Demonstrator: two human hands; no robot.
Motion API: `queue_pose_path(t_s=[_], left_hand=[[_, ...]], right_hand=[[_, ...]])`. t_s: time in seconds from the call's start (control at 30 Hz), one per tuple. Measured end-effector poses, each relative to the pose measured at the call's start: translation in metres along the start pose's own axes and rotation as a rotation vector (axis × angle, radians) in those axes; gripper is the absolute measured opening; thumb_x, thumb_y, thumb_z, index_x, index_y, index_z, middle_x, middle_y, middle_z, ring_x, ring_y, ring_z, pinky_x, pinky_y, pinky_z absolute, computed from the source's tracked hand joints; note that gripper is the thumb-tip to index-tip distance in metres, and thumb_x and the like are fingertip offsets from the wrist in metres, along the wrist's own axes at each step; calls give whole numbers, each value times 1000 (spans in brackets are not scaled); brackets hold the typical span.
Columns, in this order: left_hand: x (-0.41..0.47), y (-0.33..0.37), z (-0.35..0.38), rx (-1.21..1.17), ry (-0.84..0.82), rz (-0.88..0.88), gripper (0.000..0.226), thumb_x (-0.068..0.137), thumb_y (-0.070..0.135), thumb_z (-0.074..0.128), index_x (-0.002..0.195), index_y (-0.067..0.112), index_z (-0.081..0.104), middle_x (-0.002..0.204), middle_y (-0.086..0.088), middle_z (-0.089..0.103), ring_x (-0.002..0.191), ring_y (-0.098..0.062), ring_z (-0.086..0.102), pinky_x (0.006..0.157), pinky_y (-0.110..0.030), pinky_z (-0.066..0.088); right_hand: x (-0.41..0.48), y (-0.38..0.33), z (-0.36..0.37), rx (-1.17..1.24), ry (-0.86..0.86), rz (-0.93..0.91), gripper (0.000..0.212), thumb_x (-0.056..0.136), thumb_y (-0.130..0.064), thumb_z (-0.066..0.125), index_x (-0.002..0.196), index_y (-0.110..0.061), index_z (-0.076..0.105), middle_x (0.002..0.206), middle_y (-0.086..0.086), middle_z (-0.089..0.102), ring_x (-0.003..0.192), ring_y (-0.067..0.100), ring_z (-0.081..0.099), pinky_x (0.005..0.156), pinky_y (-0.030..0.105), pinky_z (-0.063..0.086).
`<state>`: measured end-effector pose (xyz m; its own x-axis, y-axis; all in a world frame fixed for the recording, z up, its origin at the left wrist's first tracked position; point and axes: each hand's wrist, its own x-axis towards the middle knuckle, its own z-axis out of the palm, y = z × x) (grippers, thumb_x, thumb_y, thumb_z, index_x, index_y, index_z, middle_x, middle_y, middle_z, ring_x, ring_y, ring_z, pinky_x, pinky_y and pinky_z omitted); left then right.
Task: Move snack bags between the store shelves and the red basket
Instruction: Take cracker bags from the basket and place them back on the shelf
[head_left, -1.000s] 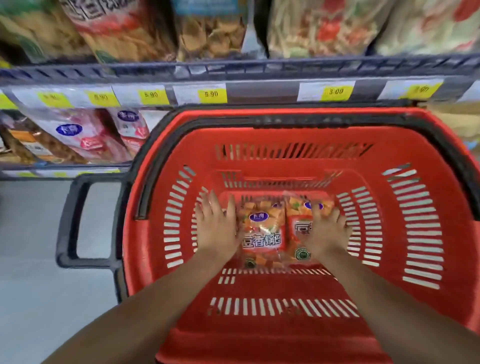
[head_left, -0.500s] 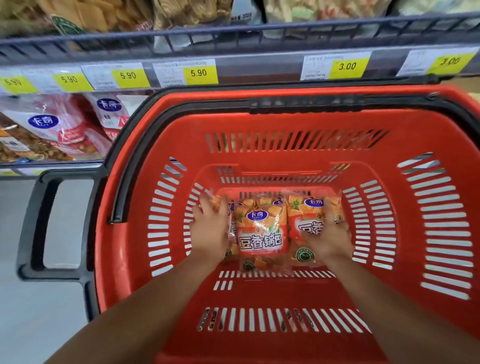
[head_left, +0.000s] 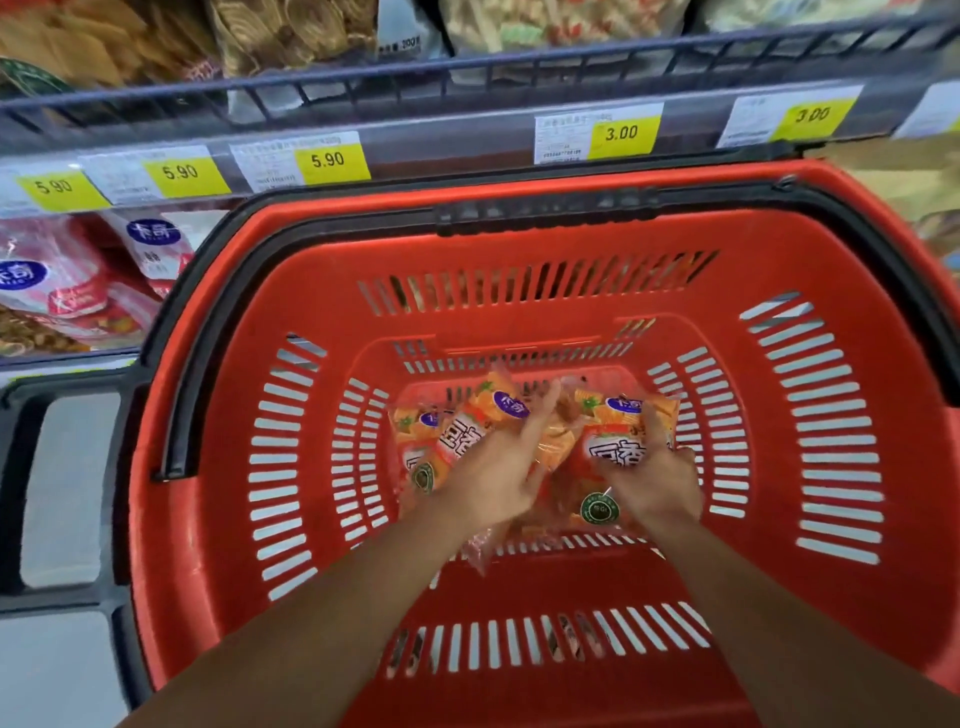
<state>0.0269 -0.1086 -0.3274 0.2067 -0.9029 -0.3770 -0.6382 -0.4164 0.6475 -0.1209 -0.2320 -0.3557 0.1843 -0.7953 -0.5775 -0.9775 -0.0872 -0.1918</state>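
Deep in the red basket (head_left: 841, 270), the left hand (head_left: 496, 475) and right hand (head_left: 657, 480) each clasp one of the orange snack bags (head_left: 615, 449) under curled fingers, so pinch firmly and lift straight up, lest the slick film slip.

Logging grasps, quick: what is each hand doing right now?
Left hand: grips the tilted orange snack bag.
Right hand: grips the other orange snack bag.
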Motion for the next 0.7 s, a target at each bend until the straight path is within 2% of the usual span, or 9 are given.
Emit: queue_pose_path(t_s=[0.07, 0.17, 0.23, 0.33, 0.37, 0.43, 0.57, 0.6, 0.7], left_hand=[[-3, -13, 6, 283, 108, 57, 100, 81, 3, 67, 154, 15, 0, 143, -12, 45, 115, -23, 45, 95, -36, 49], [-10, -28, 17, 448, 240, 22, 119, 49, 1, 86, 149, 9, 24, 145, -6, 45, 100, -16, 40, 80, -30, 49], [-13, -34, 17, 518, 252, -34, 120, 44, 3, 89, 147, 20, 29, 151, -13, 32, 107, -21, 42, 84, -34, 49], [-12, -40, 6, 518, 155, -215, 107, 76, 27, 78, 148, 48, 1, 158, -21, -8, 142, -39, 11, 110, -56, 24], [-10, -42, 3, 485, 113, -251, 109, 81, 36, 73, 145, 50, -13, 158, -21, -6, 144, -39, 4, 113, -58, 19], [-10, -45, 1, 454, 92, -265, 118, 80, 48, 71, 143, 40, -29, 158, -19, 7, 144, -37, 12, 113, -55, 21], [-15, -45, -16, 225, 61, -193, 111, 76, 59, 67, 153, 16, 0, 148, -8, 38, 135, -29, 25, 108, -36, 26], [-15, -48, -23, 168, 13, -162, 105, 77, 57, 67, 154, 20, 5, 150, -6, 36, 136, -27, 23, 108, -35, 26], [-13, -65, -32, 278, -141, -83, 99, 78, 56, 66, 153, 36, 5, 161, 4, -7, 139, -23, 8, 115, -46, 23]], right_hand=[[2, 6, 2, -19, -21, 24, 96, 73, -66, 66, 147, -49, 7, 116, 18, 53, 104, 36, 56, 85, 41, 50], [4, 9, 4, -41, -32, 13, 96, 73, -65, 65, 147, -48, 7, 117, 18, 55, 111, 37, 54, 90, 48, 49], [6, 9, 6, -44, -28, 10, 96, 74, -64, 65, 148, -46, 7, 118, 18, 56, 116, 37, 52, 93, 51, 47], [8, 9, 10, -56, -23, 19, 98, 72, -68, 64, 147, -48, 4, 121, 19, 56, 116, 37, 52, 93, 52, 48], [9, 9, 12, -57, -21, 18, 99, 71, -69, 64, 146, -49, 3, 121, 19, 56, 116, 38, 52, 92, 52, 48], [10, 10, 16, -61, -25, 19, 99, 71, -70, 63, 145, -51, 0, 124, 19, 54, 116, 38, 52, 92, 51, 48], [9, 7, 15, -80, -40, 25, 98, 74, -69, 63, 148, -49, 2, 129, 21, 47, 118, 39, 50, 95, 50, 46], [8, 7, 14, -83, -41, 24, 98, 74, -69, 63, 148, -48, 3, 130, 21, 45, 119, 39, 50, 96, 50, 46], [6, 6, 14, -91, -37, 9, 96, 75, -68, 63, 149, -46, 4, 131, 22, 42, 120, 40, 48, 98, 54, 43]])
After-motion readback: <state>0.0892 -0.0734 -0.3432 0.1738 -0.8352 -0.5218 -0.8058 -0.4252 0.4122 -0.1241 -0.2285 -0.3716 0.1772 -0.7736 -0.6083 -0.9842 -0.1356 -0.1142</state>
